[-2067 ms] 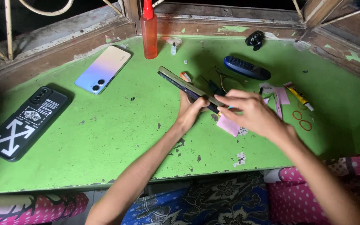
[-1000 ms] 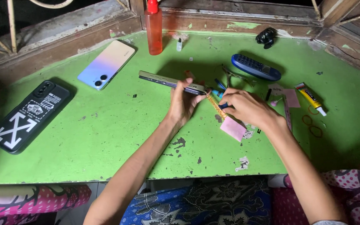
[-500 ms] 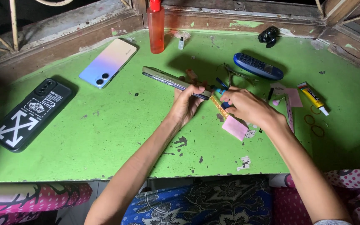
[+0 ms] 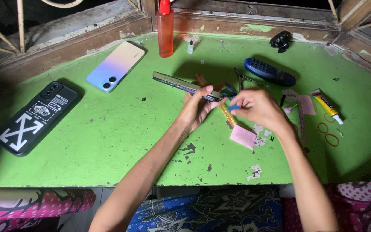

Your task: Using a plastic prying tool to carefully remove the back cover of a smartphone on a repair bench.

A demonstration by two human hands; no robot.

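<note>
Since the earlier frame, little has shifted. Left hand [image 4: 199, 107] clamps phone [image 4: 185, 86] edge-up at frame centre, exposing its seam; right hand [image 4: 256, 107] fingers pinch blue tool [image 4: 233, 108] against it.

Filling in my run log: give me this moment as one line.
left hand: holds slim phone edge-up | right hand: pinches small blue tool at phone's end | pink pad on green table
</note>
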